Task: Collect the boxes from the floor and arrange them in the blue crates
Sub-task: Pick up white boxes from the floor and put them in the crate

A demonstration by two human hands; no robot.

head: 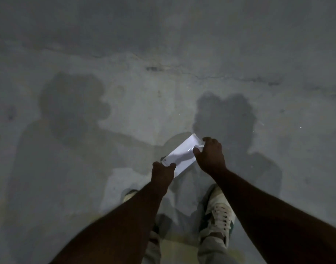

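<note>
A flat white box (179,155) is held above the grey concrete floor (163,54), lying diagonally from lower left to upper right. My left hand (162,175) grips its near left end, thumb and fingers curled over the edge. My right hand (210,156) grips the far right end, fingers bent round the box's corner. The scene is dim. No blue crate is in view.
My two feet in white and green laced shoes (217,212) stand just below the box. Dark shadows of my body and arms fall on the floor to the left and right. A long crack (182,71) runs across the concrete farther ahead.
</note>
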